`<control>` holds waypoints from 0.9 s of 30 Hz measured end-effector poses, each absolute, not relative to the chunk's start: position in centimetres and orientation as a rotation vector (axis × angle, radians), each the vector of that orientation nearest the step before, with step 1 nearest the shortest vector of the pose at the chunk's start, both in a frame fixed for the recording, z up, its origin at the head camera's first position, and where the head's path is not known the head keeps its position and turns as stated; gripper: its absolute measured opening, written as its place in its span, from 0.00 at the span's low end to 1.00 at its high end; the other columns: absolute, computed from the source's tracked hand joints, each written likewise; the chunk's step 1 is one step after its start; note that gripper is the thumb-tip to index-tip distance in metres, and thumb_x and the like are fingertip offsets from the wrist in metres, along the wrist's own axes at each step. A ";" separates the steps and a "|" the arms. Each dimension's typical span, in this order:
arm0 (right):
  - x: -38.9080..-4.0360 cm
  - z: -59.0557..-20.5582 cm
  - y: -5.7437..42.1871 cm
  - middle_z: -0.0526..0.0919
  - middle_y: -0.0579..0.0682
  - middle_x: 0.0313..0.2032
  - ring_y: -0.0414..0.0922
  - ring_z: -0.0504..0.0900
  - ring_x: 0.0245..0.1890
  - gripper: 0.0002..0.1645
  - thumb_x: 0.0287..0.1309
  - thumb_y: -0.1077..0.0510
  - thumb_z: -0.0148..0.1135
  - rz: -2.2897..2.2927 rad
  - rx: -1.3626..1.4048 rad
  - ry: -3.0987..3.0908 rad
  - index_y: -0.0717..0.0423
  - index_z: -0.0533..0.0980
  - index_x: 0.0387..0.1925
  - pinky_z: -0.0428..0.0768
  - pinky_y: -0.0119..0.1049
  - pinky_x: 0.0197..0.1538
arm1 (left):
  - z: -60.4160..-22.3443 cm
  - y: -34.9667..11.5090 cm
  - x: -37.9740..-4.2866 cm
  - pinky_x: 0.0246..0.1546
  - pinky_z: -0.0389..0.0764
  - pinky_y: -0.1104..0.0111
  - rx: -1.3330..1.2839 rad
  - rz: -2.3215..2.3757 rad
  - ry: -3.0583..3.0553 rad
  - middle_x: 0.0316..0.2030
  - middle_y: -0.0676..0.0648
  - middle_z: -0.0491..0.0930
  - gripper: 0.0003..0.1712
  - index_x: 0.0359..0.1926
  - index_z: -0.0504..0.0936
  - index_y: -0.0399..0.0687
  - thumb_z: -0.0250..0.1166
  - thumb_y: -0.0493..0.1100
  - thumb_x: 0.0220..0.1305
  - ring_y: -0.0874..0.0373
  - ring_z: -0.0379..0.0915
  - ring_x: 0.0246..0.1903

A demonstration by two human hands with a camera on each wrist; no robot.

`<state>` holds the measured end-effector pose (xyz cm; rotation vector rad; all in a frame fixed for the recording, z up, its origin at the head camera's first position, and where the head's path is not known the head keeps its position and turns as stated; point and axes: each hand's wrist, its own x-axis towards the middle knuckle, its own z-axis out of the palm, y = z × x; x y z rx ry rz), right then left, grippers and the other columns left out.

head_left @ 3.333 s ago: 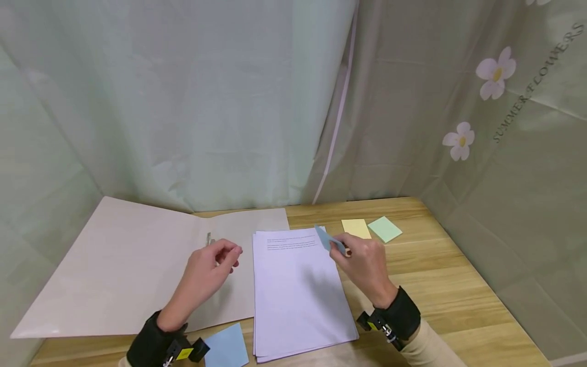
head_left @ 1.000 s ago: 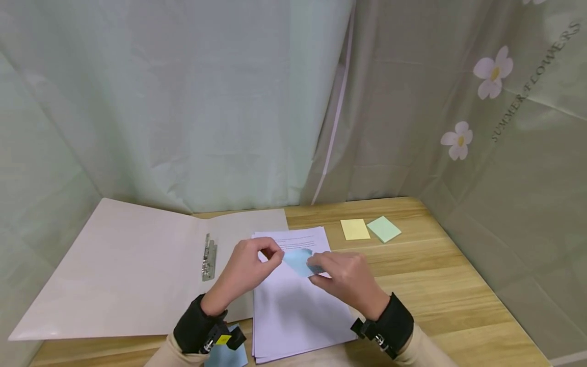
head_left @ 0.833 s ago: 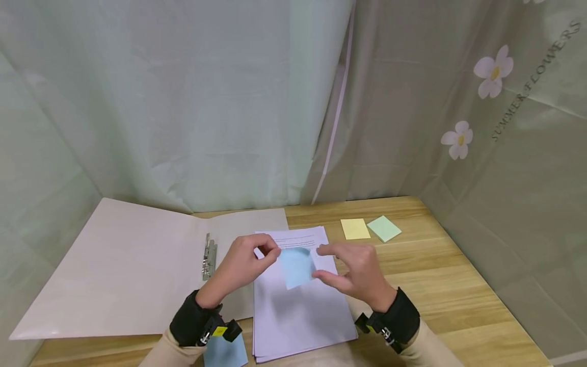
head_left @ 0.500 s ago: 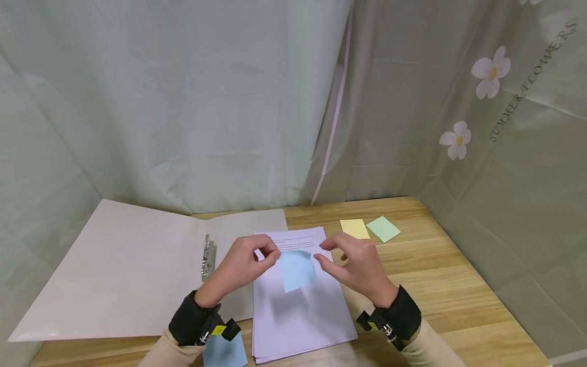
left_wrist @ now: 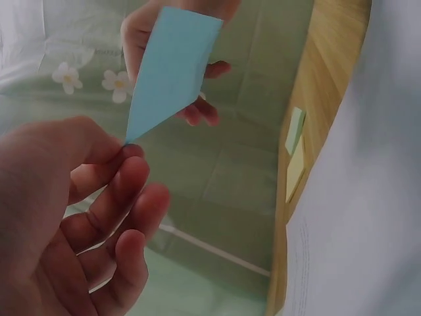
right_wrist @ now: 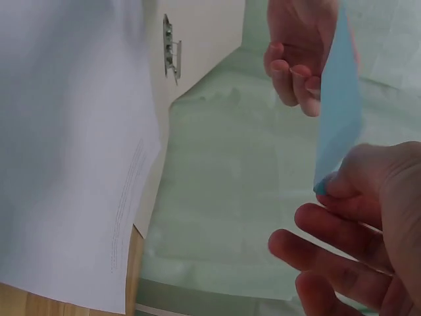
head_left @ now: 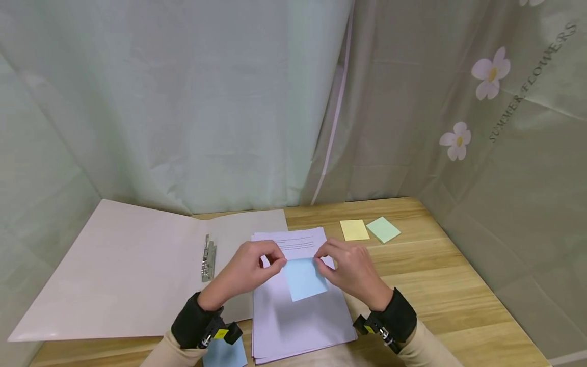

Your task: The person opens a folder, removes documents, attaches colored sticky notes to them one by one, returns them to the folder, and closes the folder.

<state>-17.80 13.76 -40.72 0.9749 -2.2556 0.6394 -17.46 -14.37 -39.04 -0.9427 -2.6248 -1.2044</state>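
Observation:
A light blue sticky note (head_left: pixel 306 280) hangs over the paper stack, stretched between my two hands. My left hand (head_left: pixel 249 267) pinches its upper left corner between thumb and index finger. At the upper right corner, the thumb and index finger of my right hand (head_left: pixel 353 267) pinch the note. Both wrist views show the note (left_wrist: pixel 174 69) held up in the air, its other fingers curled loosely beside it. Below lies a stack of white printed sheets (head_left: pixel 298 326), with a few lines of text near its top edge.
An open white ring binder (head_left: pixel 114 275) lies at the left, its metal clip (head_left: pixel 208 260) showing. Beyond the stack sit a yellow sticky pad (head_left: pixel 354 230) and a green sticky pad (head_left: pixel 383 230). A blue sticky pad (head_left: pixel 227 354) lies at the front, partly behind the left wrist camera.
The right hand, first holding the blue note alone, brought it to the left hand, which took a corner. The right hand let go, then pinched the other upper corner.

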 end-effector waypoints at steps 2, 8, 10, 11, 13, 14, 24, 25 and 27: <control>-17.7 -40.8 13.7 0.92 0.47 0.32 0.39 0.89 0.28 0.08 0.57 0.65 0.85 0.648 0.944 -2.292 0.54 0.89 0.33 0.75 0.24 0.30 | -39.2 -14.3 -17.5 0.32 0.80 0.74 -0.947 -1.183 -2.625 0.31 0.53 0.88 0.06 0.36 0.90 0.49 0.73 0.37 0.74 0.71 0.76 0.34; -17.5 -41.3 13.2 0.90 0.47 0.31 0.39 0.86 0.29 0.06 0.61 0.64 0.83 0.670 0.861 -2.436 0.55 0.89 0.34 0.75 0.24 0.32 | -39.5 -14.4 -17.7 0.33 0.78 0.75 -0.910 -1.109 -2.736 0.30 0.55 0.86 0.06 0.35 0.90 0.50 0.72 0.38 0.74 0.71 0.74 0.32; -17.6 -41.6 12.9 0.89 0.47 0.31 0.39 0.85 0.29 0.06 0.62 0.62 0.84 0.672 0.850 -2.484 0.55 0.89 0.34 0.75 0.24 0.33 | -39.6 -14.6 -17.8 0.33 0.76 0.75 -0.900 -1.083 -2.806 0.29 0.56 0.84 0.07 0.35 0.89 0.50 0.72 0.39 0.74 0.70 0.72 0.31; -17.6 -41.8 12.7 0.89 0.47 0.31 0.39 0.84 0.29 0.06 0.62 0.62 0.84 0.674 0.847 -2.504 0.55 0.90 0.34 0.74 0.24 0.32 | -39.6 -14.7 -17.8 0.32 0.75 0.75 -0.898 -1.071 -2.840 0.28 0.56 0.83 0.07 0.34 0.89 0.50 0.72 0.40 0.74 0.70 0.71 0.30; -17.6 -42.3 12.4 0.88 0.45 0.30 0.38 0.82 0.28 0.06 0.62 0.60 0.84 0.667 0.846 -2.539 0.53 0.90 0.33 0.73 0.23 0.32 | -39.6 -14.8 -17.9 0.31 0.72 0.75 -0.890 -1.050 -2.905 0.27 0.57 0.82 0.08 0.34 0.89 0.50 0.72 0.40 0.74 0.69 0.70 0.29; -17.6 -42.5 12.3 0.88 0.45 0.29 0.36 0.80 0.26 0.06 0.62 0.60 0.84 0.669 0.848 -2.556 0.53 0.90 0.33 0.71 0.23 0.31 | -39.6 -14.9 -17.9 0.30 0.71 0.74 -0.884 -1.044 -2.933 0.26 0.57 0.80 0.07 0.34 0.90 0.50 0.72 0.39 0.73 0.68 0.69 0.28; -17.5 -45.0 10.8 0.87 0.42 0.27 0.31 0.73 0.24 0.06 0.64 0.57 0.83 0.650 0.871 -2.695 0.50 0.90 0.32 0.66 0.25 0.29 | -40.8 -15.5 -17.9 0.27 0.66 0.73 -0.851 -0.942 -3.156 0.22 0.57 0.72 0.11 0.29 0.87 0.52 0.76 0.41 0.71 0.63 0.68 0.25; -17.4 -45.1 10.7 0.86 0.42 0.27 0.31 0.72 0.24 0.06 0.64 0.57 0.83 0.654 0.871 -2.715 0.51 0.90 0.32 0.66 0.25 0.28 | -40.9 -15.5 -17.8 0.27 0.66 0.72 -0.843 -0.936 -3.174 0.22 0.57 0.72 0.11 0.29 0.87 0.52 0.76 0.41 0.71 0.63 0.69 0.26; -17.3 -45.3 10.6 0.86 0.42 0.26 0.31 0.71 0.24 0.06 0.64 0.58 0.82 0.666 0.874 -2.760 0.52 0.90 0.32 0.66 0.25 0.28 | -41.0 -15.5 -17.8 0.27 0.67 0.72 -0.833 -0.929 -3.208 0.22 0.57 0.73 0.11 0.29 0.87 0.52 0.76 0.41 0.71 0.62 0.69 0.26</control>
